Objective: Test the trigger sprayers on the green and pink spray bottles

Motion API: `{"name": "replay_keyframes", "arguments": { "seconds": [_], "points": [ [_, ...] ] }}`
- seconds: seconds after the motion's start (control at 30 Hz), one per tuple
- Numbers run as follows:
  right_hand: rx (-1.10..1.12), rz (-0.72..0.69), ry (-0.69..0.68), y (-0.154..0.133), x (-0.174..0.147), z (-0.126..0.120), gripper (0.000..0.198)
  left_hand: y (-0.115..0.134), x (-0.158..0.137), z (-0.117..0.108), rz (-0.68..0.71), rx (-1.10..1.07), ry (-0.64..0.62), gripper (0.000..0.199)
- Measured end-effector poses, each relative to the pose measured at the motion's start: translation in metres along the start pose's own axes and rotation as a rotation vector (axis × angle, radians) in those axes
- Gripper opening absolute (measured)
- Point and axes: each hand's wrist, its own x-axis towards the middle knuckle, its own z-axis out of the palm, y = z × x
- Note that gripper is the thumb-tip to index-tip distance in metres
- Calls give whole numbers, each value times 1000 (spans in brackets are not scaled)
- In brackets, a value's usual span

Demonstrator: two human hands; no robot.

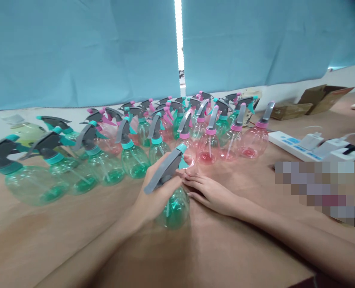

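My left hand (155,192) is closed around the neck of a green spray bottle (174,212) with a grey and turquoise trigger head (167,170). The bottle is close in front of me, its see-through round body showing below my fingers. My right hand (209,191) lies just right of it, palm down, fingers stretched out toward the bottle's neck. Whether those fingertips touch the bottle, I cannot tell. Just beyond my hands stand a pink spray bottle (209,150) and another green spray bottle (135,160), both among several more in rows.
Behind the bottles hang a blue sheet (105,52) and a bright light strip (179,36). At right lie a white power strip (294,146) with chargers plugged in and an opened cardboard box (318,100). A yellowish container (27,134) stands at back left.
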Motion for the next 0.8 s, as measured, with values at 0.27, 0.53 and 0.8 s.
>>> {"name": "replay_keyframes", "arguments": {
  "seconds": [0.27,0.53,0.8],
  "points": [
    [-12,-5,-12,-1,1,-2,41,-3,0,-1,23,26,-1,16],
    [-11,-8,-5,-1,0,-1,41,-4,0,-2,15,7,-35,17],
    [-28,-14,-9,2,-1,0,43,-1,0,-1,-2,109,34,2]
  ]
}}
